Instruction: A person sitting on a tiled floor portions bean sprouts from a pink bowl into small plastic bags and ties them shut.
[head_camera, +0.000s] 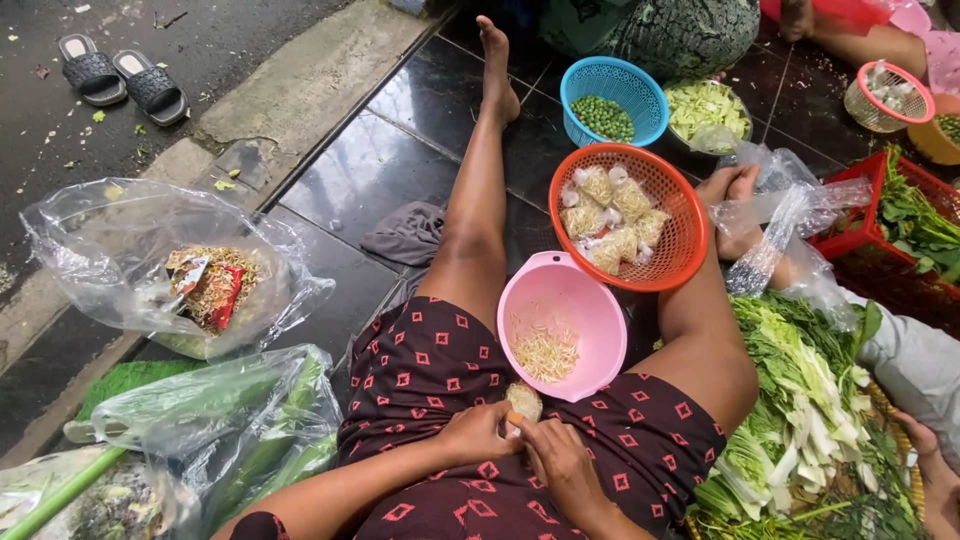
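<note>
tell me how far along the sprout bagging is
Done: several filled packets lie in the orange basket. In hand: left hand and right hand pinch one small sprout packet on the lap. Left: a small heap of loose sprouts in the pink bowl.

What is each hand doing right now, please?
Left hand: closed on the small bag of bean sprouts.
Right hand: fingers pinch the same bag at its lower end.
</note>
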